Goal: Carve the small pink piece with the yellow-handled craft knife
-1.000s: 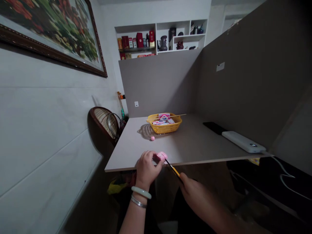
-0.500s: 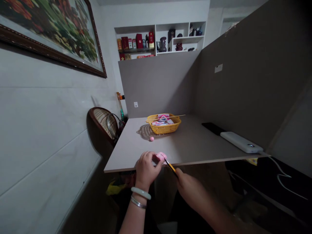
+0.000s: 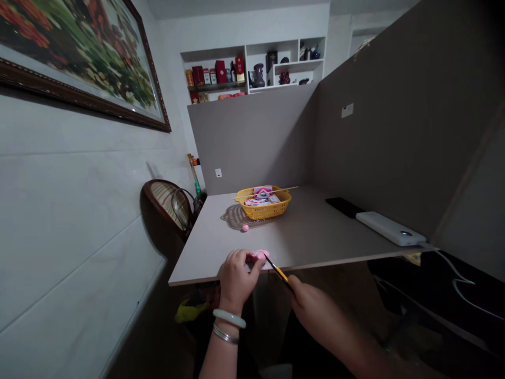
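Observation:
At the table's front edge, my left hand [image 3: 238,278] is closed around a soft-looking pink lump [image 3: 260,255], perhaps modelling clay. Its fingers hide part of the lump. My right hand [image 3: 305,297] grips a slim pointed tool [image 3: 281,273] with a yellow and black handle. The tool's dark tip touches the lump or sits just over it; its exact kind is not clear. Farther back on the table lies a small pink ball [image 3: 245,228], apart from both hands.
A yellow basket [image 3: 265,211] holds pink and white packets, with a thin stick [image 3: 286,188] lying across its rim. To the right are a white power bank [image 3: 389,228] with a cable and a flat black object [image 3: 344,207]. Grey partitions [image 3: 252,142] border the table [image 3: 205,247].
The view has shifted slightly. Both hands keep their grips, and the tool's tip stays at the pink lump with only a slight change of position.

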Motion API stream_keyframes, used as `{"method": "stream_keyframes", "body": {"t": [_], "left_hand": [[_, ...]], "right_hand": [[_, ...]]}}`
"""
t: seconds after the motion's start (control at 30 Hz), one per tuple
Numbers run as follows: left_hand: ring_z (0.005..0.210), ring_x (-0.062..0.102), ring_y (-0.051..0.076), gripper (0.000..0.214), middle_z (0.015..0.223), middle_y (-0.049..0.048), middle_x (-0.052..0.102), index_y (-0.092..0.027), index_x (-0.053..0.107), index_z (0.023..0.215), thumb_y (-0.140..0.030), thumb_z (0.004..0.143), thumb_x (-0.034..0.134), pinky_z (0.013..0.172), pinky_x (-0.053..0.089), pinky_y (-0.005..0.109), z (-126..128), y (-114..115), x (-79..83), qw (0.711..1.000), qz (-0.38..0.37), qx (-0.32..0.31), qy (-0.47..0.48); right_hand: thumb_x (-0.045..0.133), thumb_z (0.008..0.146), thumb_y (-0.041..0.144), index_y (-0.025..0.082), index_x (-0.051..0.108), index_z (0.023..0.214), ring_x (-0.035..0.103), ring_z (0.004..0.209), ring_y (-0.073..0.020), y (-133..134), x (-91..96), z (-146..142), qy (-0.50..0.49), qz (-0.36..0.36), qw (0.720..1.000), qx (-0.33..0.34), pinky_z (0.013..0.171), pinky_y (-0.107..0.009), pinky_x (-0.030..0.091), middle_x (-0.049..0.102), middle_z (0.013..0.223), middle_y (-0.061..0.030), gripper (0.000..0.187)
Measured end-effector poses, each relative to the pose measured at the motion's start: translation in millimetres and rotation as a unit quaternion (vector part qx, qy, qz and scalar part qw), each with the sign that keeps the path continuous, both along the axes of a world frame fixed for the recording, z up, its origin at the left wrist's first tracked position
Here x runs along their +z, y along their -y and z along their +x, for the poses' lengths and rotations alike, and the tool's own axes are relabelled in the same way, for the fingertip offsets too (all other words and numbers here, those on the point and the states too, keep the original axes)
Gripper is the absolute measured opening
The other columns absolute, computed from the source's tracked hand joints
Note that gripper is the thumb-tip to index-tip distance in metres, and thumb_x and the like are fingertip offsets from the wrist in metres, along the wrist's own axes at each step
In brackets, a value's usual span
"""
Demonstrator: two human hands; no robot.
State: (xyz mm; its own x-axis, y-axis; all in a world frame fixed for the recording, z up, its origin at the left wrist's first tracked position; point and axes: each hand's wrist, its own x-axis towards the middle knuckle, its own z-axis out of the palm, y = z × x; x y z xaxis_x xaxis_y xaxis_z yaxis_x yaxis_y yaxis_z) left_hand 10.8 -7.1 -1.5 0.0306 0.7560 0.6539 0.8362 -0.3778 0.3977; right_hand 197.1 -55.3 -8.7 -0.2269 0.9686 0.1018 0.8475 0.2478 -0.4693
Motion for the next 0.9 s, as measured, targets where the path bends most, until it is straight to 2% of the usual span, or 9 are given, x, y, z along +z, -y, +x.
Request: {"method": "stream_keyframes", "body": {"t": [0.17,0.27,0.37,0.5,0.67,0.9], "left_hand": [[0.087,0.056,0.019,0.017,0.088,0.0033,0.062,-0.022,0.059,0.087,-0.039,0.084,0.059,0.075,0.044,0.03,-1.9,0.8,3.9,1.0,0.003,-0.023,-0.014],[0.091,0.056,0.019,0.02,0.092,0.0026,0.061,-0.023,0.059,0.091,-0.031,0.076,0.069,0.077,0.045,0.031,-2.8,2.3,6.7,0.999,-0.001,-0.026,-0.022],[0.092,0.055,0.019,0.019,0.093,0.0017,0.061,-0.024,0.059,0.092,-0.025,0.076,0.068,0.079,0.045,0.031,-2.6,3.6,7.9,0.999,0.0,-0.03,-0.019],[0.089,0.055,0.017,0.011,0.09,0.0019,0.061,-0.023,0.06,0.09,-0.03,0.082,0.063,0.078,0.045,0.03,-1.4,4.8,7.3,0.999,0.018,-0.034,-0.012],[0.086,0.057,0.018,0.016,0.086,0.0036,0.061,-0.021,0.061,0.087,-0.037,0.085,0.059,0.075,0.045,0.03,-3.1,2.8,2.7,0.999,0.027,-0.042,0.007],[0.082,0.057,0.018,0.017,0.085,0.003,0.063,-0.021,0.061,0.089,-0.038,0.085,0.06,0.074,0.045,0.03,-4.4,-0.9,-3.0,0.999,0.021,-0.028,0.03]], "right_hand": [[0.035,0.094,0.025,0.02,0.056,0.091,0.067,0.08,-0.0181,-4.3,16.4,-0.6,0.018,-0.003,1.0,0.004,0.06,-0.024,0.03,0.07,0.085,-0.0079,0.022],[0.034,0.095,0.026,0.02,0.056,0.092,0.067,0.078,-0.0184,-3.7,16.7,-2.2,0.028,-0.001,1.0,0.005,0.06,-0.024,0.03,0.07,0.085,-0.0076,0.023],[0.034,0.095,0.027,0.02,0.057,0.092,0.067,0.078,-0.0192,-4.3,15.8,-3.8,0.039,0.006,0.999,0.011,0.059,-0.025,0.029,0.071,0.084,-0.0073,0.024],[0.033,0.095,0.026,0.02,0.057,0.092,0.068,0.08,-0.0208,-7.4,19.1,-5.7,0.05,0.023,0.998,0.018,0.058,-0.025,0.029,0.071,0.084,-0.0074,0.024],[0.035,0.095,0.023,0.02,0.056,0.094,0.068,0.08,-0.0216,-5.8,24.4,-10.5,0.059,0.029,0.998,0.005,0.058,-0.025,0.029,0.071,0.084,-0.0077,0.021],[0.031,0.096,0.02,0.02,0.055,0.092,0.068,0.074,-0.0214,6.4,17.4,-11.0,0.056,0.008,0.998,-0.006,0.054,-0.026,0.026,0.071,0.082,-0.0071,0.024]]}}
